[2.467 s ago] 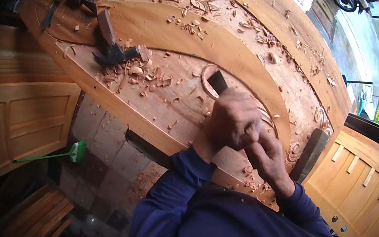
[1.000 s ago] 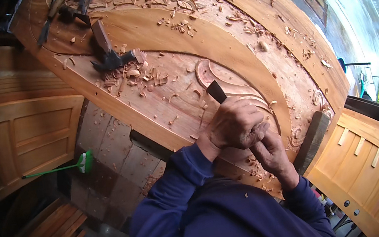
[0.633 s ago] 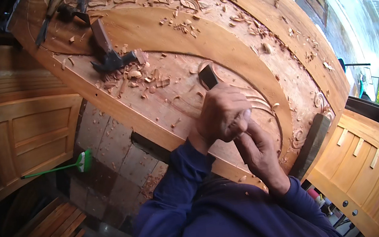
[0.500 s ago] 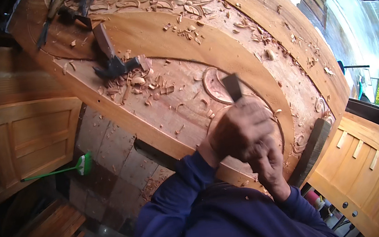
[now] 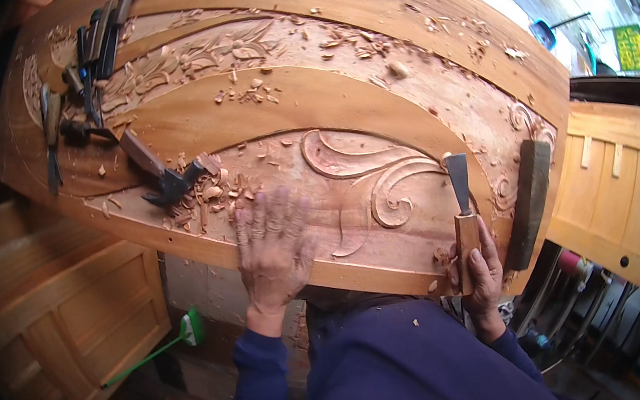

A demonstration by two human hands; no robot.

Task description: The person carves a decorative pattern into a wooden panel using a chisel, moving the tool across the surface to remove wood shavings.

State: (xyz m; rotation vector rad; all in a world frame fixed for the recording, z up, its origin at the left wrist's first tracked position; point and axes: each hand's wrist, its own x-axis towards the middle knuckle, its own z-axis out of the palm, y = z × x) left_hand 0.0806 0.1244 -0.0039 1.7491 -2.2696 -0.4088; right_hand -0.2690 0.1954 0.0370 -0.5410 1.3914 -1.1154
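Note:
A large carved wooden panel with scrolls and leaves lies in front of me. My left hand rests palm down over its near edge, fingers stretched out, beside a heap of wood shavings. At the right of that edge my right hand is closed around the wooden handle of a chisel, whose flat, wide blade points away from me. Left of the shavings lies a hammer with a dark head. A curled scroll relief is carved between my hands.
Several carving tools lie in a pile at the far left of the panel. A dark, long block lies at its right end. Below left are a door panel and a green broom; another door panel stands right.
My hands, together at the chisel before, have parted. The left has moved left onto the panel by the shavings; the right holds the chisel farther right. The view has shifted.

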